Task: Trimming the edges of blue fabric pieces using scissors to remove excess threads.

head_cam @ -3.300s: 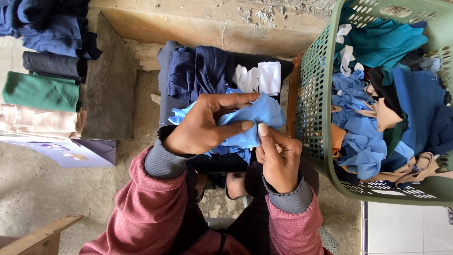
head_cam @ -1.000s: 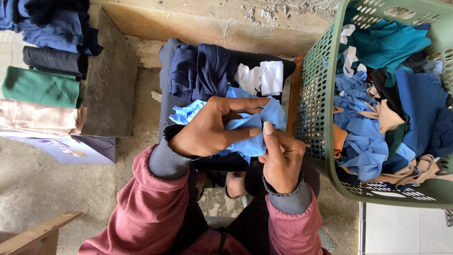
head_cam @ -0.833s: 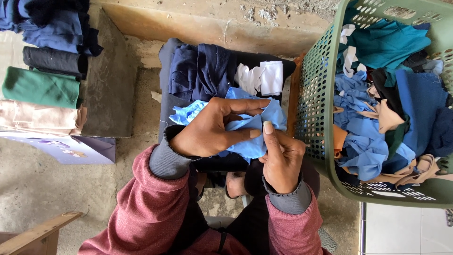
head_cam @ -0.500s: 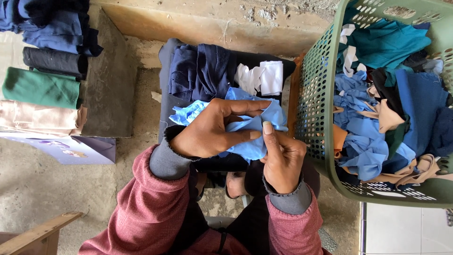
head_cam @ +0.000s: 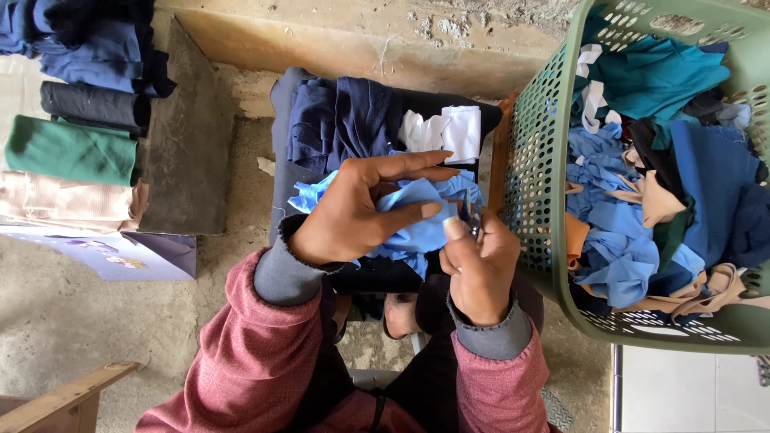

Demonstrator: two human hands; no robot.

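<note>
Gripping a bunched light-blue cloth [head_cam: 417, 220], the left hand [head_cam: 353, 216] curls thumb and fingers around the wad, apparently to keep the loose fabric gathered above the lap; right hand [head_cam: 479, 265] is closed, thumb up, pinching a small dark tool [head_cam: 472, 215] against the cloth's right edge, possibly a snipper, too small to tell; cloth sits between both hands, over a dark seat or box [head_cam: 281, 144] that carries dark-blue garments [head_cam: 345, 116] and a folded white piece [head_cam: 445, 132], probably sorted within easy reach; green perforated laundry basket [head_cam: 533, 160] stands just beside the right hand, full of blue, teal and tan scraps [head_cam: 642, 200]; on the far left, folded stacks [head_cam: 72, 148] in navy, black, green and beige lie well apart on a ledge; both sleeves are dusty pink with grey cuffs; concrete floor [head_cam: 96, 321] below.
</note>
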